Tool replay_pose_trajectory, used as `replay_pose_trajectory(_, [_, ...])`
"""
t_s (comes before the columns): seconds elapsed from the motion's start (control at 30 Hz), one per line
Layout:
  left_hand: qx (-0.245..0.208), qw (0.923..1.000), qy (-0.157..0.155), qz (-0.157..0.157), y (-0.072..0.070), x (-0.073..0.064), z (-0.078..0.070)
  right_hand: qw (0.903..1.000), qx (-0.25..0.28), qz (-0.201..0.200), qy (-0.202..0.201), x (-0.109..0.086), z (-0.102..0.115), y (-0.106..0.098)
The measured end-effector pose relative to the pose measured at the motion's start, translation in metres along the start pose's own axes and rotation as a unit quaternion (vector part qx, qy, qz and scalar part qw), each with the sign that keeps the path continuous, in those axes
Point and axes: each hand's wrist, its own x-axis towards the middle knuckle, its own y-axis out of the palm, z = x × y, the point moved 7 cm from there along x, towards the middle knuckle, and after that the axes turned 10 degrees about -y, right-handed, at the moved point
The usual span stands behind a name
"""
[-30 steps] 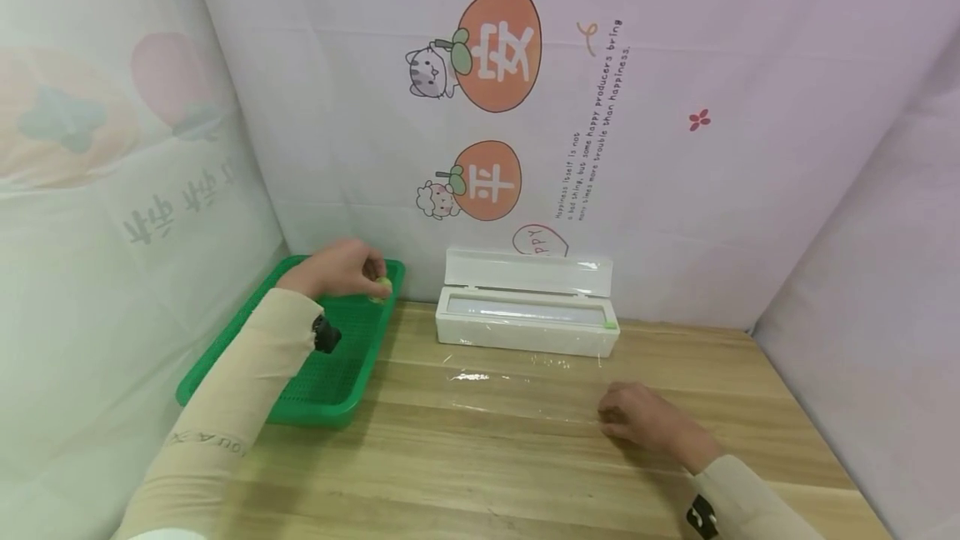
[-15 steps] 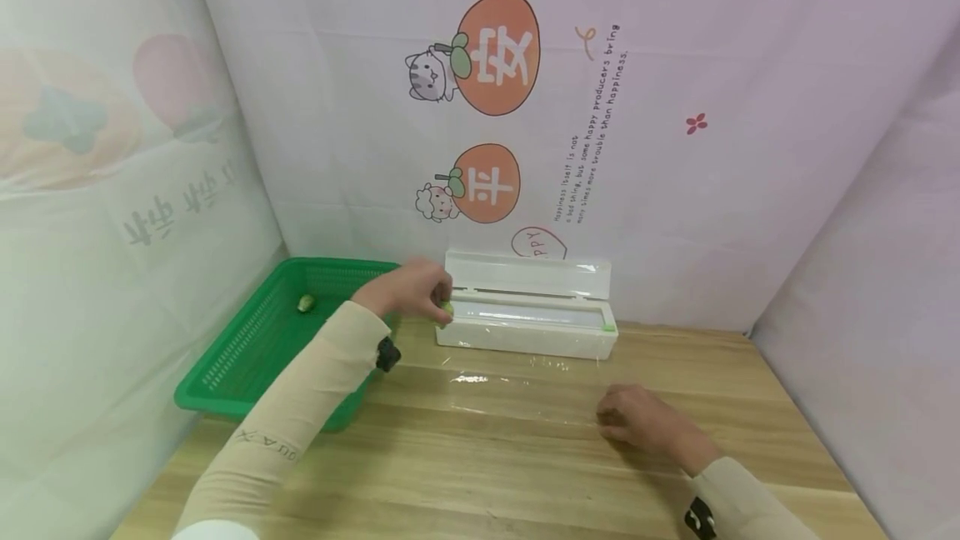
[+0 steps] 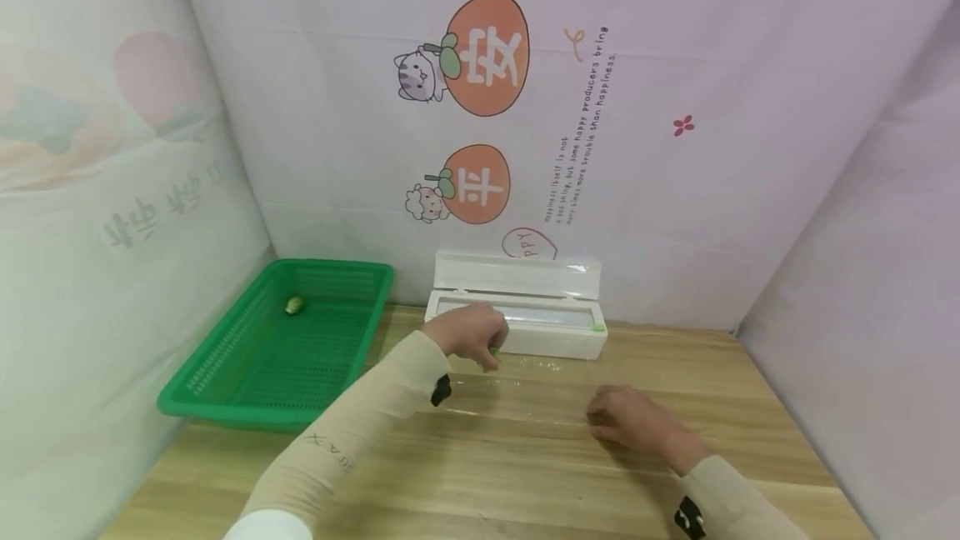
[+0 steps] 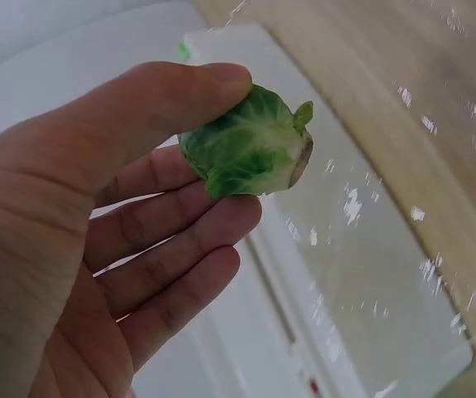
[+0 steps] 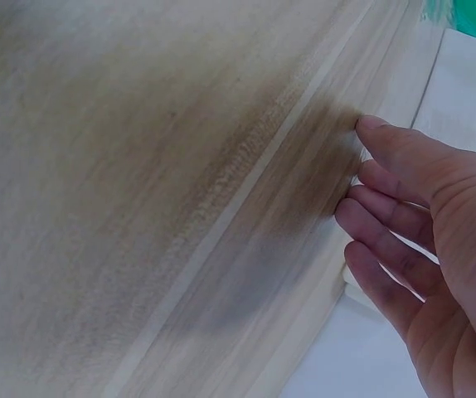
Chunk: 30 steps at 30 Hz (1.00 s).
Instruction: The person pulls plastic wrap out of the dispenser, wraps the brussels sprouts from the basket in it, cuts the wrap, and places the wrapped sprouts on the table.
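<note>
Left fingers (image 4: 234,218) pinch 1 sprout (image 4: 248,151) (stem (image 4: 302,162): left wrist view only).

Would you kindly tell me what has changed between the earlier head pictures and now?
The left hand has moved rightward and nearer the person, from over the green basket to near the white box, still pinching the green sprout. The right hand, the clear film, the basket and the open box stayed put.
</note>
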Motion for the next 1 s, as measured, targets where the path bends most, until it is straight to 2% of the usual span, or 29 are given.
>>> replay_pose_trajectory(0.17, [0.018, 0.9996, -0.015, 0.015, 0.028, 0.012, -0.012, 0.9999, 0.006, 0.004, 0.007, 0.002, 0.001, 0.003])
replay_pose_trajectory(0.27, [0.044, 0.9988, -0.007, 0.021, 0.042, 0.019, -0.020, 0.9999, 0.009, 0.006, 0.012, 0.002, 0.000, 0.003])
replay_pose_trajectory(0.47, [0.072, 0.9973, 0.011, 0.008, 0.061, 0.034, -0.030, 0.9999, 0.006, 0.003, 0.012, 0.001, -0.002, 0.002])
replay_pose_trajectory(0.63, [0.088, 0.9961, -0.006, -0.001, 0.075, 0.046, -0.029, 0.9999, -0.001, 0.000, 0.014, 0.000, -0.004, 0.003])
replay_pose_trajectory(0.77, [0.090, 0.9957, -0.024, 0.006, 0.088, 0.052, -0.026, 0.9999, -0.001, -0.001, 0.012, -0.001, -0.005, 0.004])
replay_pose_trajectory(0.9, [0.081, 0.9965, -0.017, 0.007, 0.094, 0.053, -0.027, 0.9999, -0.004, -0.003, 0.010, -0.001, -0.006, 0.005])
replay_pose_trajectory(1.0, [0.061, 0.9981, -0.012, 0.001, 0.090, 0.047, -0.027, 0.9999, -0.006, -0.004, 0.011, -0.001, -0.006, 0.006])
